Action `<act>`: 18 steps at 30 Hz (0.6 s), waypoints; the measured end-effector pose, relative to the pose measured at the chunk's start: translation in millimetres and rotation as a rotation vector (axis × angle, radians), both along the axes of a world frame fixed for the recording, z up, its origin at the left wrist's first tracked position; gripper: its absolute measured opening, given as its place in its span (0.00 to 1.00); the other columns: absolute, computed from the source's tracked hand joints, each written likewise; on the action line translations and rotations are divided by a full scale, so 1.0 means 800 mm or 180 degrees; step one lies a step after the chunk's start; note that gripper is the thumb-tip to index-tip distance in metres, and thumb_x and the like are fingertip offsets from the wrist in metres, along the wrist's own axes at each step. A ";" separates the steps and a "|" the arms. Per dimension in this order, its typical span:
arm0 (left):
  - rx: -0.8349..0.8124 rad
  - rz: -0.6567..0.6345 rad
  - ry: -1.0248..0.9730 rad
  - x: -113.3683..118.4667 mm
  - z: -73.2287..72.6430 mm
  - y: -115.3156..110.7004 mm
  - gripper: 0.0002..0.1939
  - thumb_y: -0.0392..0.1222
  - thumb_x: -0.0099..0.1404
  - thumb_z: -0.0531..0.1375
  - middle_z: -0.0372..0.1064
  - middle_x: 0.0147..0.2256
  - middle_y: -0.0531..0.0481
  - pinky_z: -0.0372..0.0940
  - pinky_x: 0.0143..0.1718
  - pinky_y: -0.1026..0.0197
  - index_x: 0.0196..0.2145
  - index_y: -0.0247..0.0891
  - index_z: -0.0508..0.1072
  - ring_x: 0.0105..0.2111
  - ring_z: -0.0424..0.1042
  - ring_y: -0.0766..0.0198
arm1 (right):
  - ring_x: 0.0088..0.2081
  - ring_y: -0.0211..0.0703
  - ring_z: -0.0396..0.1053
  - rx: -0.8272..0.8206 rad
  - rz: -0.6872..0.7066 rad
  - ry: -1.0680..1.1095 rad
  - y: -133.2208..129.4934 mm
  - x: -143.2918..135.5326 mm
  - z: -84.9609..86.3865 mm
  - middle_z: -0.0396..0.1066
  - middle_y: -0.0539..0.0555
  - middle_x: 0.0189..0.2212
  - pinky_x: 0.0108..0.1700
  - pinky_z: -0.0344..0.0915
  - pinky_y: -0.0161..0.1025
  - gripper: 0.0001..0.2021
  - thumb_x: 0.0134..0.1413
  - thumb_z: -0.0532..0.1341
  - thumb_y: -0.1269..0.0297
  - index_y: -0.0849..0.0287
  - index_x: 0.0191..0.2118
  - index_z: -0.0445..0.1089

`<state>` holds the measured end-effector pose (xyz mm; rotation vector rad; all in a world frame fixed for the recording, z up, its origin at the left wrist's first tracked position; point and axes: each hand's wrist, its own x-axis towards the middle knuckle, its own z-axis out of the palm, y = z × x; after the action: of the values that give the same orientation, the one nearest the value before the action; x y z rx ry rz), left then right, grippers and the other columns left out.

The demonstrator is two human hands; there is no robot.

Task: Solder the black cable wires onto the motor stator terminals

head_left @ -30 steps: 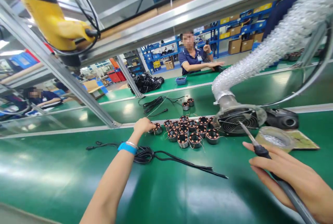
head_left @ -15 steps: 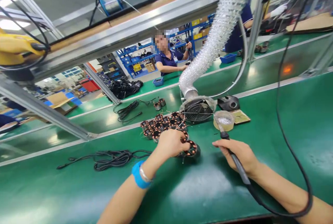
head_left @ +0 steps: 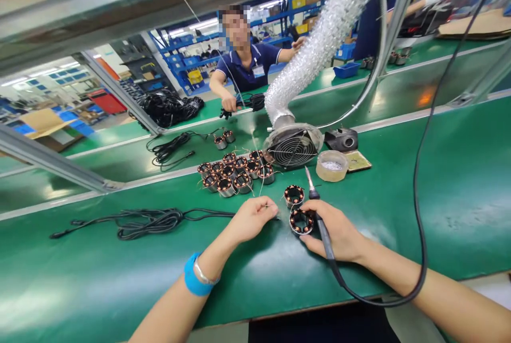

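Observation:
My left hand (head_left: 255, 219) is closed in a pinch on a thin solder wire (head_left: 262, 181) that hangs down from above. A black cable (head_left: 159, 222) lies on the bench and runs in under this hand; its end is partly hidden. My right hand (head_left: 339, 231) holds a soldering iron (head_left: 325, 234), its tip pointing up and away. Thumb and forefinger of the same hand grip a motor stator (head_left: 301, 222) with copper windings. A second stator (head_left: 294, 195) stands just behind it, almost touching.
Several stators (head_left: 227, 171) stand grouped behind my left hand. A round fume fan (head_left: 295, 146) with a silver duct (head_left: 319, 40) stands at the middle back. Beside it are a solder tub (head_left: 332, 166) and sponge tray (head_left: 358, 161). A co-worker (head_left: 247, 61) handles cables across the bench.
My left hand has left the stators and moved toward me, now pinching the wire. My right hand has moved left and gripped a stator. Two stators now stand apart from the group.

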<state>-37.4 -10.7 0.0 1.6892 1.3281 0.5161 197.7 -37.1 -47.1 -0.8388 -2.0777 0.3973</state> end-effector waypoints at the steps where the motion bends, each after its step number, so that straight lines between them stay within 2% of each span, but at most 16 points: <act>1: -0.0080 0.0001 -0.0215 0.000 -0.005 -0.002 0.19 0.57 0.61 0.55 0.61 0.23 0.54 0.53 0.29 0.62 0.28 0.37 0.69 0.25 0.57 0.66 | 0.39 0.46 0.74 -0.0018 0.0057 -0.0007 -0.001 -0.001 -0.001 0.72 0.55 0.40 0.40 0.74 0.43 0.20 0.49 0.61 0.66 0.56 0.50 0.60; 5: -0.0416 -0.0219 -0.0478 0.005 -0.006 -0.010 0.22 0.58 0.62 0.55 0.62 0.24 0.53 0.52 0.31 0.62 0.27 0.35 0.71 0.26 0.56 0.66 | 0.41 0.47 0.73 -0.0016 0.0183 -0.0018 -0.007 0.002 -0.005 0.72 0.57 0.43 0.42 0.74 0.43 0.24 0.49 0.62 0.66 0.57 0.53 0.59; 8: -0.0641 -0.0274 -0.0529 0.005 0.001 -0.015 0.18 0.54 0.59 0.58 0.63 0.23 0.53 0.53 0.31 0.62 0.25 0.35 0.71 0.26 0.57 0.66 | 0.43 0.48 0.74 -0.0039 0.0221 -0.0050 -0.009 0.003 -0.004 0.72 0.59 0.44 0.44 0.74 0.44 0.26 0.49 0.62 0.65 0.58 0.55 0.58; 12: -0.0901 -0.0186 -0.0635 0.003 0.004 -0.016 0.12 0.47 0.53 0.61 0.65 0.22 0.53 0.53 0.30 0.63 0.24 0.35 0.72 0.25 0.58 0.67 | 0.43 0.48 0.74 -0.0069 0.0307 -0.0038 -0.008 0.000 -0.003 0.73 0.58 0.44 0.45 0.74 0.43 0.23 0.50 0.61 0.67 0.58 0.54 0.59; 14: -0.0914 -0.0129 -0.0669 0.005 0.004 -0.013 0.13 0.49 0.54 0.60 0.63 0.20 0.54 0.51 0.28 0.63 0.23 0.35 0.73 0.24 0.56 0.68 | 0.44 0.49 0.74 -0.0060 0.0330 -0.0019 -0.007 -0.001 -0.003 0.73 0.59 0.45 0.45 0.73 0.43 0.23 0.50 0.61 0.67 0.58 0.53 0.60; 18: -0.1126 -0.0014 -0.0735 0.008 0.004 -0.009 0.17 0.53 0.55 0.60 0.52 0.14 0.59 0.42 0.23 0.63 0.21 0.35 0.73 0.19 0.46 0.70 | 0.44 0.49 0.74 -0.0092 0.0363 0.0024 -0.006 0.001 -0.004 0.72 0.60 0.45 0.45 0.74 0.43 0.23 0.50 0.62 0.68 0.59 0.53 0.60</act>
<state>-30.9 -17.5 3.4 1.3011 1.1692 0.4298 198.3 -42.2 -50.4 -0.7366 -2.1235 0.4922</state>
